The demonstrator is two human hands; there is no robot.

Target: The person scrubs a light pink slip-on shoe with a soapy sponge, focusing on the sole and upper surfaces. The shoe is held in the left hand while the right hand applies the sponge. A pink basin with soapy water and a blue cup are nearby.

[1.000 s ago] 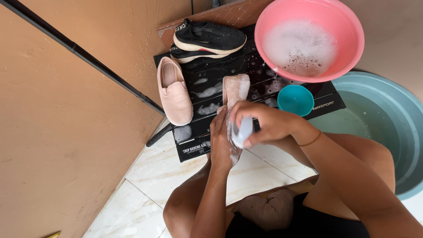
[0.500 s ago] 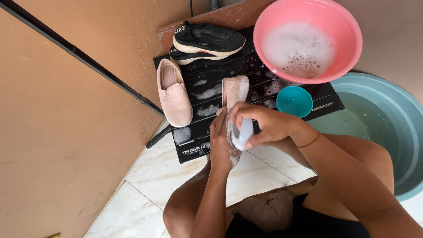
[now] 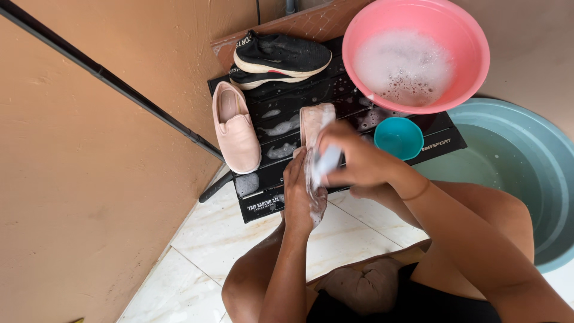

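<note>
The left hand [image 3: 302,191] holds a soapy pink shoe [image 3: 314,128] near the front edge of the black board [image 3: 335,96], with its fingers closed around the shoe. The right hand [image 3: 353,158] presses on the shoe, and its fingers are closed around a white brush [image 3: 329,160]. The brush looks blurry. Another pink shoe [image 3: 236,125] lies flat by the left edge of the board. Two black shoes [image 3: 281,57] sit at the back edge. A pink bowl [image 3: 472,66] full of suds sits at the back right corner. A small teal cup [image 3: 399,137] stands just in front of it. A big green tub [image 3: 526,179] sits on the floor beside the board.
</note>
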